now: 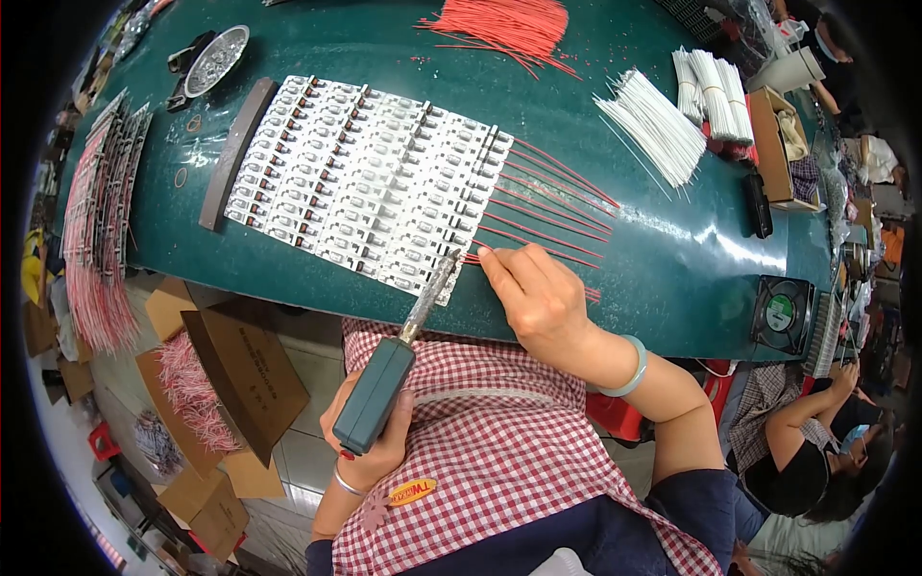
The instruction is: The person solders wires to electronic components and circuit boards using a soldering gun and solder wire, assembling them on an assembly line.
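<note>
My left hand (pixel 392 437) is wrapped round the green handle of a soldering iron (pixel 376 396). Its metal tip meets the near right edge of a white circuit board panel (pixel 370 182), which carries rows of small components. Just right of that tip, the thumb and forefinger of my right hand (pixel 545 300) pinch a thin red wire against the board's edge. Other red wires (pixel 557 206) stick out rightward along that same edge. The exact contact at the tip is too small to make out.
A dark bar (pixel 237 154) lies at the panel's left edge. Red wires (pixel 504 24) and white wires (pixel 658 130) are heaped farther back. A metal dish (pixel 216 60), finished wired boards (pixel 101 221) and a small fan (pixel 780 315) surround the work. Another person (pixel 807 442) sits at right.
</note>
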`<state>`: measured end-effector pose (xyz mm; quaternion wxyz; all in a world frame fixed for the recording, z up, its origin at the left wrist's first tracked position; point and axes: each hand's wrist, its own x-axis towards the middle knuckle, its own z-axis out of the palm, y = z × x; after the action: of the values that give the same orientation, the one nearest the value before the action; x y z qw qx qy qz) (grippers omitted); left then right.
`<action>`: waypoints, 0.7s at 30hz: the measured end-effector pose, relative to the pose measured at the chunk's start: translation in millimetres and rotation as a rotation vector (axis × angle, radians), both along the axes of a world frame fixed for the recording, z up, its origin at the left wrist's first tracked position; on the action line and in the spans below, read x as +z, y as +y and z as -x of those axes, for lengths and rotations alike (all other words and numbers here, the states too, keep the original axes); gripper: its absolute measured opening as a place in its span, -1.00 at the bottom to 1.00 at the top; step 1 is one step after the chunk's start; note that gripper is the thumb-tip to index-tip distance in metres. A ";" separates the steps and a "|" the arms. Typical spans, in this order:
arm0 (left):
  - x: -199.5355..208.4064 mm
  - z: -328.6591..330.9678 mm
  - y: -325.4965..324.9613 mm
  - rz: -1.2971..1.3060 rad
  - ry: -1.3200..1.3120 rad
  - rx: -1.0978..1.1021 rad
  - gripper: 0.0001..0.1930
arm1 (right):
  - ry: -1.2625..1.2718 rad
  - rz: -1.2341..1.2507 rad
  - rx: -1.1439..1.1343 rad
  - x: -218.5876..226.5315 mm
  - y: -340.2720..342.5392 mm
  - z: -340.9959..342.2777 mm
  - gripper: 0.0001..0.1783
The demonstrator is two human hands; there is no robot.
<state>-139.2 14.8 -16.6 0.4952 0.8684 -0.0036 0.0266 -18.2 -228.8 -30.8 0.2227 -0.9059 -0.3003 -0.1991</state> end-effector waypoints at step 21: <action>10.4 -2.8 -0.1 -0.042 -0.050 -0.061 -0.77 | -0.040 -0.071 -0.018 -4.3 6.7 11.8 -0.63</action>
<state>-136.4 14.6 -6.2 0.4771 0.8772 -0.0431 0.0333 -30.0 -222.0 -35.1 0.2467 -0.8960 -0.2892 -0.2295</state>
